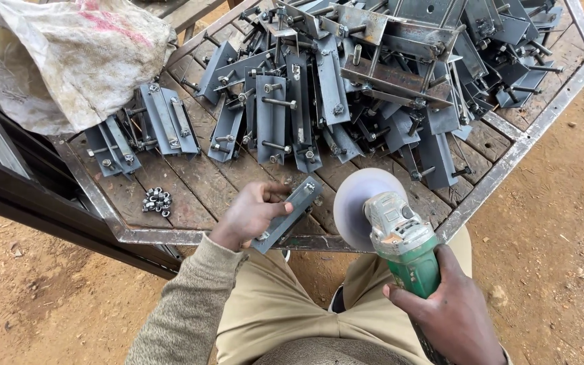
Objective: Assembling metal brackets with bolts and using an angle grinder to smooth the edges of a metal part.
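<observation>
While the left hand (250,213) is pinching a flat grey metal bracket (290,211) between thumb and curled fingers, it's resting that piece on the near edge of the wooden-topped table (197,186). The right hand (453,312) is wrapping tight around the green body of an angle grinder (400,240), and its disc (359,203) is sitting just beside the bracket's far end. A big pile of bolted brackets (373,81) is lying further back, some loose nuts (157,201) are sitting to the left, and a white sack (69,61) is slumping in the corner.
</observation>
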